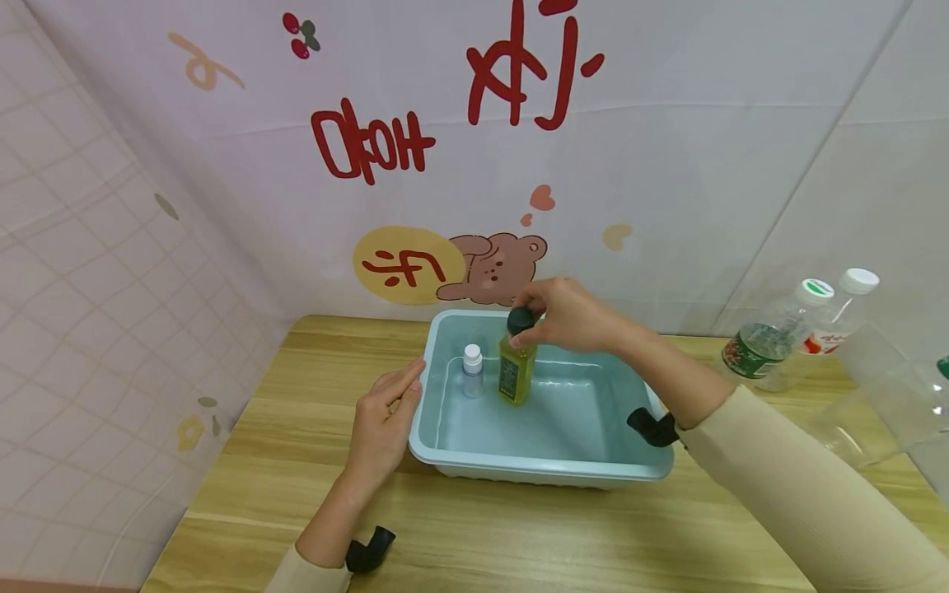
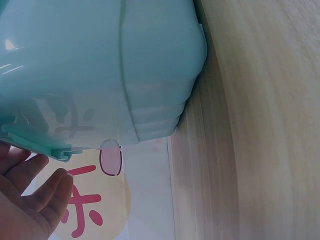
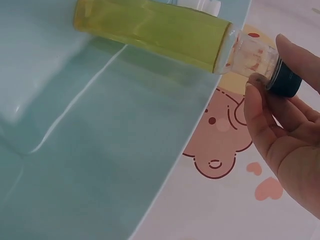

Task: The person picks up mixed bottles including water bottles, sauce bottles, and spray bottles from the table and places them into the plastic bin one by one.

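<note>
The right hand (image 1: 567, 317) forms the grip, pinching the dark cap (image 1: 521, 319) of a bottle of yellow-green liquid (image 1: 516, 372). The bottle stands upright directly below the grip, inside the pale blue plastic basin (image 1: 541, 471) on the desk (image 1: 296, 461). Just beside the bottle stands a small clear bottle with a white cap (image 1: 472, 372). The left hand (image 1: 381, 428), fingers straight, rests against the basin's outer rim.
</note>
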Tool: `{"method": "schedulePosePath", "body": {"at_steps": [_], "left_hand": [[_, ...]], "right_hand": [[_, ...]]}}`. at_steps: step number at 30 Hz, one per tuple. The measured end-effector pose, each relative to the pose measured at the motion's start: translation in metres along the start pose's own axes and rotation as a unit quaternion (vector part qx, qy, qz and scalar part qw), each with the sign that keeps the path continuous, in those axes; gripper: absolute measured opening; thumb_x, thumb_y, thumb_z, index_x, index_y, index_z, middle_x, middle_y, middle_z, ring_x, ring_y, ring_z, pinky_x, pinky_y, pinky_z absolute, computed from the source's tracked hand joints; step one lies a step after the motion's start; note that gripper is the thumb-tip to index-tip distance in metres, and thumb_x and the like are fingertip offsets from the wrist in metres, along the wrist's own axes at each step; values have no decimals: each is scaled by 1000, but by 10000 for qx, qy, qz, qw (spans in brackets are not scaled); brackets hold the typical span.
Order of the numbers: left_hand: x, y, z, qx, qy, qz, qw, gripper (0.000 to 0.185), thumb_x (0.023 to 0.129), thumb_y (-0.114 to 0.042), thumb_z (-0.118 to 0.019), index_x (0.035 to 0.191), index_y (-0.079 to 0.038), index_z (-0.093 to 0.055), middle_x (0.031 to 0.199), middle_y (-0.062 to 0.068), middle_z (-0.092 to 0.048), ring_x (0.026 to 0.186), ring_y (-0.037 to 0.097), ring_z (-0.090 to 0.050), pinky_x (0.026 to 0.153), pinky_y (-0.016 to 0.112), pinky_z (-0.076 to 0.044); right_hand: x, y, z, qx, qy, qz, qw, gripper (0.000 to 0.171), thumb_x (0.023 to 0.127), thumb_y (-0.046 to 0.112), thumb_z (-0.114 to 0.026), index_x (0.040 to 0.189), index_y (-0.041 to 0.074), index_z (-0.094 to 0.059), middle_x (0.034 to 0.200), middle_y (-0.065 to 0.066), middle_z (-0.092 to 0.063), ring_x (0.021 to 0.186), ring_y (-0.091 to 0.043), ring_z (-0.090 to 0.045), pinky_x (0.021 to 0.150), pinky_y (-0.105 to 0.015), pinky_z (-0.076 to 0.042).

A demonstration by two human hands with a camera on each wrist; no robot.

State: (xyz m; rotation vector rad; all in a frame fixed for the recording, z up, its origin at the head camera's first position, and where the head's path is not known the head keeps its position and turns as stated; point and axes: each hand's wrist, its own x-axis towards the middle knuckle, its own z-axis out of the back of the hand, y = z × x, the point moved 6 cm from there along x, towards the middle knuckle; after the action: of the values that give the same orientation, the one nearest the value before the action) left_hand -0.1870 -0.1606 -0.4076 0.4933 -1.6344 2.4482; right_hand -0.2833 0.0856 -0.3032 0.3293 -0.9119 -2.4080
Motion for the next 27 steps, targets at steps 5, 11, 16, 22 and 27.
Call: {"method": "schedulePosePath", "body": {"at_steps": [5, 11, 16, 22, 27], "left_hand": [[0, -2, 0, 31, -23, -22, 10000, 34, 105, -9, -63, 138, -10, -70, 140, 2, -67, 130, 19, -59, 108, 48, -47], [0, -2, 0, 41, 2, 21, 10000, 34, 105, -10, -62, 139, -9, -69, 140, 3, -67, 131, 21, -58, 109, 50, -46], [0, -2, 0, 43, 23, 58, 10000, 34, 106, -11, -62, 139, -9, -69, 141, 3, -66, 132, 22, -58, 110, 52, -46], [-1, -1, 0, 17, 72, 70, 9999, 34, 106, -12, -61, 140, -9, -68, 142, 4, -66, 133, 22, -57, 110, 52, -45], [-1, -2, 0, 26, 72, 50, 10000, 34, 106, -12, -61, 140, -9, -68, 141, 4, -66, 132, 21, -58, 108, 51, -47]], "right_hand": [[0, -2, 1, 47, -11, -4, 10000, 34, 86, 11, -87, 113, 0, -69, 105, -8, -75, 100, -24, -70, 84, -38, -58], [-3, -1, 4, 168, -28, 40, 9998, 30, 89, 11, -85, 113, 1, -71, 104, -7, -75, 99, -24, -71, 85, -39, -58], [-8, 1, 14, 98, -183, -64, 9998, 31, 91, 13, -82, 118, 1, -71, 109, -9, -75, 103, -26, -72, 88, -42, -59], [-17, 6, 28, -201, -342, -49, 9992, 31, 94, 18, -80, 119, 3, -71, 113, -9, -74, 105, -25, -70, 90, -45, -58], [-27, 14, 38, -371, -570, 198, 9975, 27, 96, 18, -78, 118, 3, -72, 113, -9, -73, 106, -25, -69, 92, -46, -56]]}}
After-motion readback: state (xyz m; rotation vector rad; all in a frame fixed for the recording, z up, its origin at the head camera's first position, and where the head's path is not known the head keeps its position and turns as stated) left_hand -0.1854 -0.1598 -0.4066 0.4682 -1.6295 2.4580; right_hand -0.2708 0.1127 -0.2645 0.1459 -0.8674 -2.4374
